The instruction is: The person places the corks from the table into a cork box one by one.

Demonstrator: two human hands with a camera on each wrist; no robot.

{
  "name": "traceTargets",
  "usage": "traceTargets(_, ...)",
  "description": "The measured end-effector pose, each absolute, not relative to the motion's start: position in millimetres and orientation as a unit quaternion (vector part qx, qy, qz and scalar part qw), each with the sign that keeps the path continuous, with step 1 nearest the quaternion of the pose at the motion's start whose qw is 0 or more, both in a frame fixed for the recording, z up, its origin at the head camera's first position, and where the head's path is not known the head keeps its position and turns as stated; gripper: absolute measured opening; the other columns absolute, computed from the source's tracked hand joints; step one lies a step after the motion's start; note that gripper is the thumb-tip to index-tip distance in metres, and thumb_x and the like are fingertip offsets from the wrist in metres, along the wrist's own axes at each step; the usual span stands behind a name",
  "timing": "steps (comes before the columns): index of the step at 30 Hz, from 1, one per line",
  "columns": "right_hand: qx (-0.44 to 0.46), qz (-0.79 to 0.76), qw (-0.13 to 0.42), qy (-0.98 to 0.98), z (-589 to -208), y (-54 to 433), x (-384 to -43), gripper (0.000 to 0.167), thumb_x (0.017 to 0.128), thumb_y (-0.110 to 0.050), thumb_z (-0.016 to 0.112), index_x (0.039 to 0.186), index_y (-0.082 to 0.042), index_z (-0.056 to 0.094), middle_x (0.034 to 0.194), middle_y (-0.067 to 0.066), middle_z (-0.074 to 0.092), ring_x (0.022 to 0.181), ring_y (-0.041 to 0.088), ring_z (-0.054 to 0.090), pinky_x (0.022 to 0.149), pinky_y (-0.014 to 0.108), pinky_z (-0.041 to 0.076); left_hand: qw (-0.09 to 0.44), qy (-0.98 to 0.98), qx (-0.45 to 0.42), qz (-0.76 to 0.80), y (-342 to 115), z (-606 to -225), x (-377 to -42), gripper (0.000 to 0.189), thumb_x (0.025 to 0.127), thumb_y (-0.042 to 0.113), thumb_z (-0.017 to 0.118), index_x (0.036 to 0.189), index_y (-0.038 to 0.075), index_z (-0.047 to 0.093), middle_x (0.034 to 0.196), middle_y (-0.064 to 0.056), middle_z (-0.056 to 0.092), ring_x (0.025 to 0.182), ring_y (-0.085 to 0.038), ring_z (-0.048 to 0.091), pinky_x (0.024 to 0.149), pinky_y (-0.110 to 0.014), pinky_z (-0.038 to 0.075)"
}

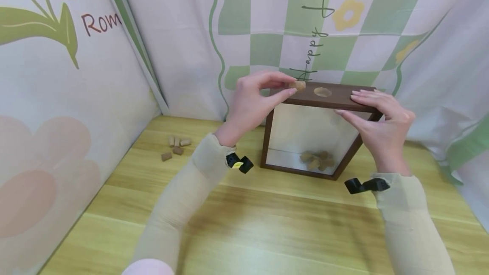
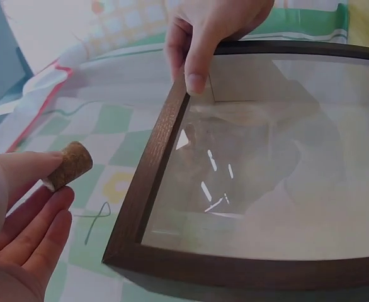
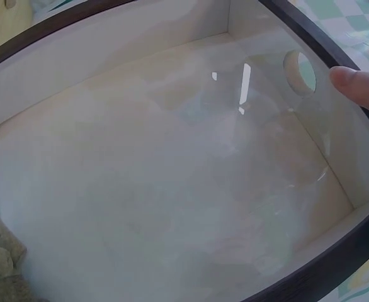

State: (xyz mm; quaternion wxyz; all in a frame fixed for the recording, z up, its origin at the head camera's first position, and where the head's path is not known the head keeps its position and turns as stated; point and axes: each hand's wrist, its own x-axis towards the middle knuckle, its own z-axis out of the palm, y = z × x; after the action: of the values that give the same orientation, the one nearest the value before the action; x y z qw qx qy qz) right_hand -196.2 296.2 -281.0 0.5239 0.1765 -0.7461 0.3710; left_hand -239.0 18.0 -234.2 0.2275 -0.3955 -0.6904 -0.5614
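Between thumb and fingers, my left hand (image 1: 254, 99) pinches a cork (image 1: 298, 85) just left of the round hole (image 1: 322, 92) in the top of a dark wooden shadow box (image 1: 265, 139). In the left wrist view the cork (image 2: 71, 165) lies sideways, beside the frame's corner. My right hand (image 1: 386, 120) grips the box's top edge at the right end, fingers on top and thumb against the front. Through the glass, several corks (image 1: 317, 160) show piled at the bottom right; some of these corks (image 3: 2, 258) also appear in the right wrist view.
Several loose corks (image 1: 176, 142) lie on the wooden table (image 1: 244, 232), left of the box. A checked curtain (image 1: 267, 16) hangs close behind the box, and a flower-printed panel (image 1: 57, 139) borders the table on the left.
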Motion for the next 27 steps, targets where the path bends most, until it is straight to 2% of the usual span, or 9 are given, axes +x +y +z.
traceTargets(4, 0.175, 0.366, 0.524, -0.749, -286.6, 303.6, -202.2, 0.041, 0.062, -0.006, 0.099, 0.1, -0.005, 0.082, 0.101, 0.015, 0.076, 0.104, 0.012, 0.069, 0.098, 0.027, 0.049, 0.212, -0.705, -0.409, -0.54, 32.6, -229.7, -246.4, 0.017, 0.088, 0.009, 0.082, 0.104, 0.005, 0.079, 0.102, 0.001, 0.074, 0.09, -0.002, 0.068, 0.085, -0.022, 0.055)
traceTargets(11, 0.172, 0.356, 0.52, -0.757, -291.7, 310.8, -207.1, 0.044, 0.061, -0.005, 0.099, 0.101, -0.009, 0.082, 0.103, 0.011, 0.076, 0.106, 0.012, 0.068, 0.099, 0.028, 0.049, 0.179, -0.763, -0.398, -0.476, 51.8, -222.4, -259.7, 0.024, 0.091, 0.013, 0.079, 0.114, 0.005, 0.077, 0.111, -0.002, 0.073, 0.095, -0.001, 0.067, 0.086, -0.012, 0.049)
traceTargets(19, 0.169, 0.361, 0.516, -0.758, -289.8, 310.7, -205.4, 0.044, 0.062, -0.004, 0.099, 0.102, -0.011, 0.082, 0.104, 0.009, 0.076, 0.107, 0.014, 0.068, 0.1, 0.029, 0.048, 0.13, -0.798, -0.404, -0.428, 72.6, -210.0, -265.5, 0.027, 0.095, 0.016, 0.075, 0.121, 0.006, 0.074, 0.117, -0.002, 0.073, 0.1, 0.0, 0.066, 0.088, -0.01, 0.046)
traceTargets(27, 0.172, 0.363, 0.517, -0.756, -291.5, 309.7, -205.3, 0.042, 0.063, -0.006, 0.099, 0.102, -0.01, 0.082, 0.104, 0.01, 0.076, 0.107, 0.014, 0.068, 0.1, 0.03, 0.049, 0.128, -0.82, -0.399, -0.39, 81.2, -214.9, -268.9, 0.031, 0.097, 0.019, 0.074, 0.126, 0.008, 0.072, 0.124, -0.001, 0.07, 0.108, -0.004, 0.066, 0.09, -0.01, 0.046)
